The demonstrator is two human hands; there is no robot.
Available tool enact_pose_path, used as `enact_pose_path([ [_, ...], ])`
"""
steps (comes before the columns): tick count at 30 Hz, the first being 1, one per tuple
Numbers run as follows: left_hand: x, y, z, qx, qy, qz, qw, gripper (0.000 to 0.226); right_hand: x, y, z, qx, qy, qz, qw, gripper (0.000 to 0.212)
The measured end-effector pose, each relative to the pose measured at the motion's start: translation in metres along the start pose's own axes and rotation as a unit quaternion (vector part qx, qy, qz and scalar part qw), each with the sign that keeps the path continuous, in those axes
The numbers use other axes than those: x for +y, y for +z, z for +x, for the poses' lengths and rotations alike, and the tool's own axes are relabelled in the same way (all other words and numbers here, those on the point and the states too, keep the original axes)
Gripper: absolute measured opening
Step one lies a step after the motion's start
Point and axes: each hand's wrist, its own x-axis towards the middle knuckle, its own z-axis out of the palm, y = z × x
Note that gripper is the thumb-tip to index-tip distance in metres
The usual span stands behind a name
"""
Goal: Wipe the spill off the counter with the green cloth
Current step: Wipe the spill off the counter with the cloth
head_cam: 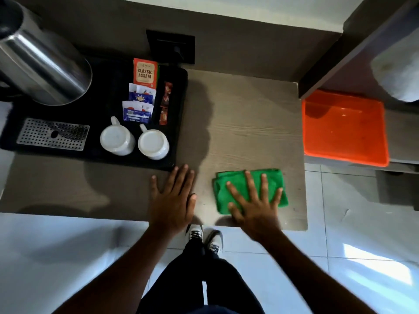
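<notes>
Wood-look counter (pixel 238 123); right hand (pixel 254 200) flat, fingers spread, pressing green cloth (pixel 229 189) right of tray (pixel 95 87); left hand (pixel 172 198) flat beside, holding nothing; spill not discernible.

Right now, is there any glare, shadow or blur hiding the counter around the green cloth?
Head view: soft shadows fall on the counter behind the left hand; the green cloth under the right hand is sharp; glare only on the floor; forearms slightly blurred; wide-angle edges bend.

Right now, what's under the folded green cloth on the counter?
The folded green cloth lies flat on the grey wood-grain counter, with the right hand spread on top. Any spill beneath is covered and cannot be seen.
</notes>
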Motion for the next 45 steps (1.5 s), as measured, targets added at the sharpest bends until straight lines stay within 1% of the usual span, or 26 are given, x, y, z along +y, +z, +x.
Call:
enact_pose_path([
  [1,0.000,0.001,-0.001,0.001,0.001,0.004,1.000,0.066,0.021,-0.003,0.011,-0.006,0.020,0.000,1.000,0.063],
  [3,0.001,0.004,-0.003,-0.002,0.010,0.011,1.000,0.067,0.039,-0.015,0.056,0.007,0.105,0.028,0.994,0.063],
  [4,0.001,0.005,-0.002,-0.004,0.011,0.013,1.000,0.068,0.031,-0.022,0.078,0.006,0.144,0.051,0.988,0.063],
  [5,0.000,0.005,-0.001,-0.006,0.010,0.012,1.000,0.068,0.011,-0.026,0.091,0.005,0.163,0.063,0.985,0.064],
  [6,0.000,0.004,-0.001,-0.006,0.008,0.011,1.000,0.068,-0.013,-0.025,0.092,0.018,0.155,0.065,0.986,0.065],
  [7,0.001,0.004,-0.001,-0.007,0.007,0.012,1.000,0.068,-0.038,-0.017,0.081,0.034,0.117,0.058,0.991,0.064],
  [8,0.001,0.003,-0.002,-0.008,0.009,0.013,1.000,0.068,-0.059,-0.006,0.058,0.031,0.066,0.042,0.996,0.062],
  [9,0.000,0.004,-0.002,-0.008,0.014,0.017,1.000,0.068,-0.068,0.005,0.029,0.027,0.022,0.022,0.999,0.061],
  [10,-0.002,0.004,-0.002,-0.005,0.019,0.020,1.000,0.068,-0.063,0.013,0.004,0.024,-0.002,0.010,1.000,0.060],
  [12,-0.006,0.007,-0.002,0.008,0.024,0.024,0.999,0.067,-0.024,0.017,-0.023,0.032,0.010,0.004,0.999,0.058],
  [14,-0.007,0.010,-0.004,0.013,0.030,0.026,0.999,0.068,0.017,0.009,-0.028,0.020,0.065,0.006,0.998,0.058],
  [16,-0.006,0.009,-0.002,0.015,0.030,0.030,0.999,0.068,0.029,0.005,-0.033,0.012,0.112,0.014,0.994,0.059],
  [18,-0.004,0.008,-0.003,0.013,0.028,0.028,0.999,0.068,0.003,0.010,-0.045,0.024,0.137,0.042,0.989,0.060],
  [19,-0.004,0.007,-0.003,0.012,0.027,0.024,0.999,0.068,-0.017,0.014,-0.051,0.020,0.132,0.056,0.989,0.060],
  [21,-0.005,0.005,-0.002,0.008,0.030,-0.005,0.999,0.068,-0.055,0.022,-0.053,0.002,0.095,0.069,0.993,0.059],
  [23,-0.005,0.001,-0.004,0.008,0.034,-0.025,0.999,0.067,-0.072,0.025,-0.038,0.016,0.061,0.068,0.996,0.056],
  [25,-0.005,0.000,-0.004,-0.002,0.035,-0.011,0.999,0.067,-0.064,0.022,-0.011,0.039,0.050,0.064,0.996,0.054],
  [26,-0.004,0.000,-0.004,-0.013,0.034,0.005,0.999,0.067,-0.054,0.018,0.008,0.042,0.056,0.061,0.996,0.054],
  [28,-0.003,0.001,-0.003,-0.030,0.032,0.023,0.999,0.069,-0.031,0.007,0.049,0.039,0.097,0.071,0.992,0.056],
  [30,-0.004,0.001,-0.004,-0.034,0.034,0.020,0.999,0.069,-0.011,-0.010,0.089,0.041,0.135,0.087,0.986,0.058],
  [31,-0.005,0.001,-0.004,-0.033,0.035,0.018,0.999,0.070,-0.006,-0.018,0.107,0.044,0.136,0.085,0.986,0.059],
  [35,-0.004,0.002,-0.004,-0.018,0.039,0.004,0.999,0.072,0.008,-0.037,0.159,0.068,0.064,-0.018,0.996,0.067],
  [37,-0.006,0.004,-0.005,-0.003,0.042,0.007,0.999,0.074,0.010,-0.044,0.179,0.070,0.039,-0.043,0.996,0.070],
  [41,-0.005,0.004,-0.008,0.005,0.026,-0.012,1.000,0.073,-0.008,-0.044,0.186,0.059,0.062,-0.002,0.996,0.066],
  [43,-0.008,0.002,-0.014,-0.001,0.011,-0.007,1.000,0.072,-0.031,-0.039,0.171,0.049,0.065,0.009,0.997,0.065],
  [45,-0.013,0.001,-0.022,0.005,0.002,-0.002,1.000,0.072,-0.056,-0.034,0.145,0.026,0.046,0.018,0.998,0.065],
])
